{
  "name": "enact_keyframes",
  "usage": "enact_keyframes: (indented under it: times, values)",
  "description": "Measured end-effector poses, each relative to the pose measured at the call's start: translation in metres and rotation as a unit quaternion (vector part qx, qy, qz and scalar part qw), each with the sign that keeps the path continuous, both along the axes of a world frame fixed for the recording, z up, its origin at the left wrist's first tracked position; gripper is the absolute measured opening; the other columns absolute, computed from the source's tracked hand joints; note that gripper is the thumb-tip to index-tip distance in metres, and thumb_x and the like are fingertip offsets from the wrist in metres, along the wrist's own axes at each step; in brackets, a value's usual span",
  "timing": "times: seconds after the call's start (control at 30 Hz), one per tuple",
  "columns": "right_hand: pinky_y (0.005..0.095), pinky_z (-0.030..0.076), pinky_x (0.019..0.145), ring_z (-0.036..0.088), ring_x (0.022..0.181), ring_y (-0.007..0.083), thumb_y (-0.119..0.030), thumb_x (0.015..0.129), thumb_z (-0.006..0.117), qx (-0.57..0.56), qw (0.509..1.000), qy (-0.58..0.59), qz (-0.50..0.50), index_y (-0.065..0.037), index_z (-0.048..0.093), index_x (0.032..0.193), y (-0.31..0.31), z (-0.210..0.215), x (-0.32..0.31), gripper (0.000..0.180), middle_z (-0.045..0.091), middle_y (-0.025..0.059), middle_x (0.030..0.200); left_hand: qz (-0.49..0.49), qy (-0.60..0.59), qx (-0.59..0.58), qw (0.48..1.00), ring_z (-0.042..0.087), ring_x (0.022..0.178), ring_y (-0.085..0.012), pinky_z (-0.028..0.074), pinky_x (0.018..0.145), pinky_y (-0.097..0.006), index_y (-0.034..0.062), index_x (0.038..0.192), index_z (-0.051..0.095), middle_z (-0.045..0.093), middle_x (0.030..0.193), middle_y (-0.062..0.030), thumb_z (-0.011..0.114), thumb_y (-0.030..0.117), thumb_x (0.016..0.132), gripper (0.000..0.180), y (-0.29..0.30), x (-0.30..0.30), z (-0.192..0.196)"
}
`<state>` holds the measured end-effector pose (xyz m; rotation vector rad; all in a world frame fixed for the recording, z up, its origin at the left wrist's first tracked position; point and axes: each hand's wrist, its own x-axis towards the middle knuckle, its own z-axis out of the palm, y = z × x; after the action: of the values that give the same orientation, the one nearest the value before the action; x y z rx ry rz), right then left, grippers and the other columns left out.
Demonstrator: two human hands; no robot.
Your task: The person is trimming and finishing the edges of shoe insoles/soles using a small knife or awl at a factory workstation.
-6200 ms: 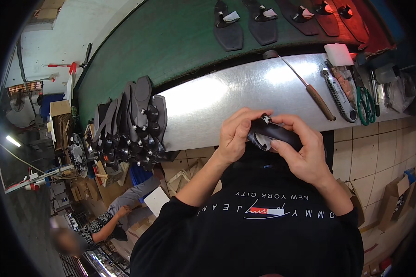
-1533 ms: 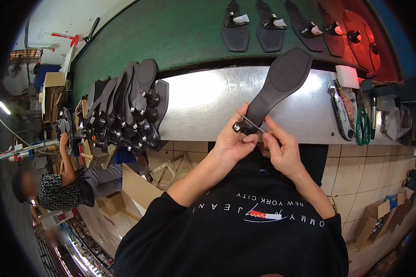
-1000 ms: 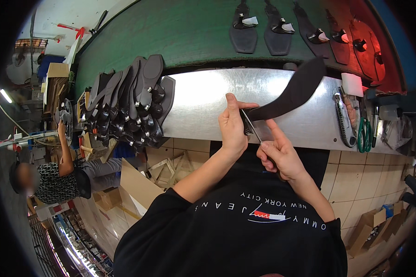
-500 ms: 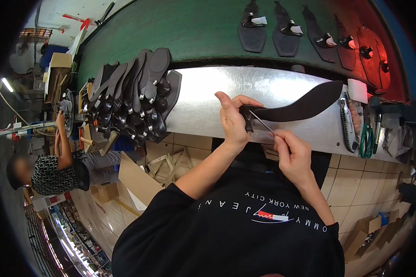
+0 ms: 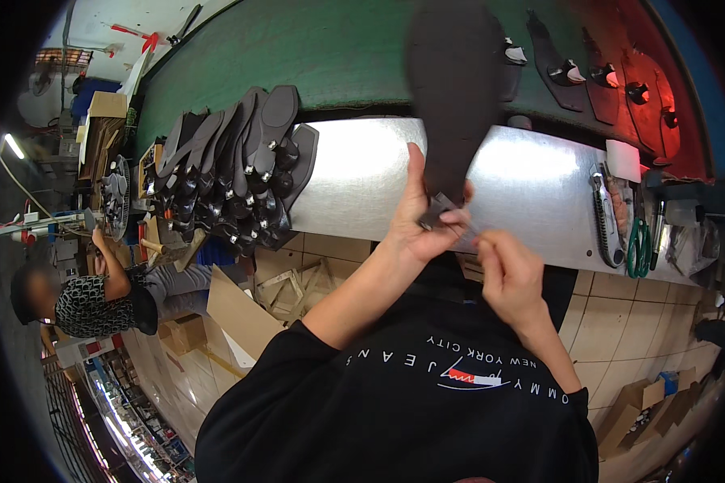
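My left hand grips a long dark shoe sole by its narrow end, over the near edge of the metal worktop. The sole points away from me with its broad end over the green surface, its outline blurred by motion. Around the narrow end, a small dark piece shows between my left fingers. Close by on the right, my right hand is closed in a pinch round a thin metal tool. Motion smears the tool, and its tip is hidden near my left fingers.
Dark sandal soles with glossy straps lie piled at the left of the metal worktop. A cutter knife, green-handled scissors and a white block lie right. More soles rest on the green surface. Another person works far left.
The sole has swung from pointing right to pointing away from me, its wide end now over the green surface. My left hand has turned with it; my right hand stays close by.
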<state>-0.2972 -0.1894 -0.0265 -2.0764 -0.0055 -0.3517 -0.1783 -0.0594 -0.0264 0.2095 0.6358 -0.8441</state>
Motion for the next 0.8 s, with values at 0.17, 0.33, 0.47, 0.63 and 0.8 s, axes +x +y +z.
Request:
enact_keyframes:
  times: [0.17,0.33,0.47,0.63,0.8]
  values:
    - [0.0441,0.045,0.056,0.058,0.065,0.0374,-0.007,0.09,0.058,-0.05,0.998,0.027,-0.037,-0.004,0.052,0.084,0.004,-0.005,0.005,0.009,0.056,0.0157,0.072,-0.01,0.069,-0.15,0.986,0.058,0.078,-0.0134,0.035,0.044,-0.026,0.0136,0.071,0.058,0.054,0.075,0.005,0.07,0.041,0.084,0.033,0.001,-0.01,-0.027]
    - [0.0441,0.046,0.055,0.058,0.064,0.0377,-0.007,0.09,0.058,-0.06,0.997,0.044,0.0,-0.004,0.051,0.085,0.008,-0.004,0.007,0.01,0.057,0.0157,0.072,-0.018,-0.07,-0.092,0.993,0.055,0.072,-0.0128,0.029,0.042,-0.027,0.0136,0.068,0.058,0.054,0.071,0.0043,0.062,0.042,0.09,0.037,0.002,-0.01,-0.042]
    - [0.0441,0.046,0.054,0.059,0.065,0.036,-0.007,0.089,0.06,-0.042,0.998,0.038,0.036,-0.005,0.051,0.084,0.004,-0.005,0.009,0.01,0.058,0.0142,0.072,-0.011,-0.036,-0.054,0.998,0.055,0.071,-0.014,0.027,0.041,-0.026,0.0127,0.068,0.058,0.054,0.068,0.0028,0.058,0.043,0.093,0.039,-0.008,-0.004,-0.032]
    - [0.0418,0.047,0.058,0.061,0.067,0.0319,-0.005,0.082,0.063,-0.016,0.988,-0.002,0.154,-0.005,0.056,0.084,0.024,-0.005,0.0,0.007,0.06,0.0123,0.075,0.027,-0.037,-0.016,0.999,0.056,0.072,-0.0156,0.03,0.043,-0.024,0.0106,0.076,0.058,0.059,0.072,-0.0007,0.062,0.039,0.091,0.032,0.011,0.011,-0.026]
    - [0.0332,0.042,0.053,0.054,0.054,0.0231,-0.006,0.094,0.052,0.041,0.996,0.077,0.0,0.0,0.058,0.086,-0.011,0.005,0.007,0.012,0.056,0.0132,0.064,0.162,-0.135,0.146,0.966,0.059,0.078,-0.0156,0.034,0.046,-0.023,0.0114,0.085,0.06,0.065,0.087,-0.0007,0.067,0.028,0.088,0.018,0.065,0.055,0.039]
